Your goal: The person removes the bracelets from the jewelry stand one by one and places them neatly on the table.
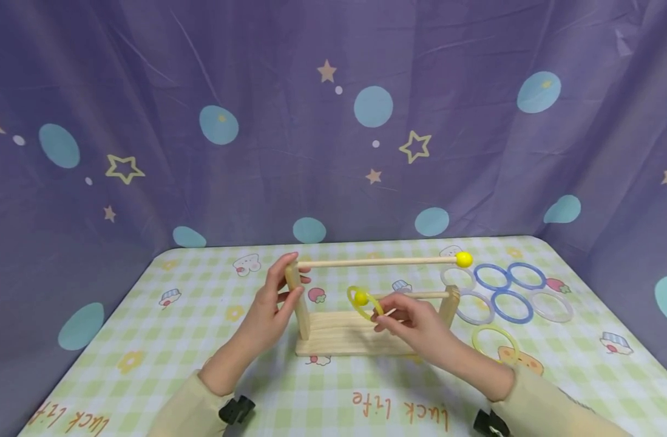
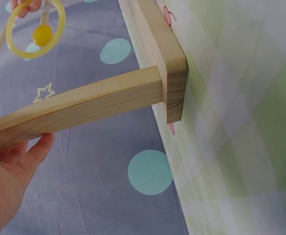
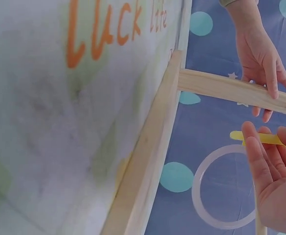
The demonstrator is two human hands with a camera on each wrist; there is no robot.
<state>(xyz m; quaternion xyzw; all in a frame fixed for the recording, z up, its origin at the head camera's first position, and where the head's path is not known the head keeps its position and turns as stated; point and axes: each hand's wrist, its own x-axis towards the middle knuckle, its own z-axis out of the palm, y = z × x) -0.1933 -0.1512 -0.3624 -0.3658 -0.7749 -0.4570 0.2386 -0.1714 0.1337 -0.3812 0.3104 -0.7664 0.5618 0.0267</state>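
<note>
A wooden stand (image 1: 344,334) has two posts and two rods, each rod tipped with a yellow ball. My left hand (image 1: 270,297) grips the left post (image 2: 84,105) near its top, thumb on one side and fingers on the other. Between thumb and fingers, my right hand (image 1: 415,321) pinches a yellow ring (image 1: 351,301). The ring is tilted and encircles the lower rod's yellow ball (image 1: 361,297) in the head view. A whitish ring (image 3: 197,193) shows beside the lower rod in the right wrist view. From the left post, the upper rod (image 1: 377,262) runs right to its ball (image 1: 464,260).
Right of the stand lie blue rings (image 1: 512,306), clear rings (image 1: 551,305) and another yellow ring (image 1: 494,328). A green checked cloth (image 1: 191,340) covers the table. Behind it hangs a purple curtain (image 1: 257,182).
</note>
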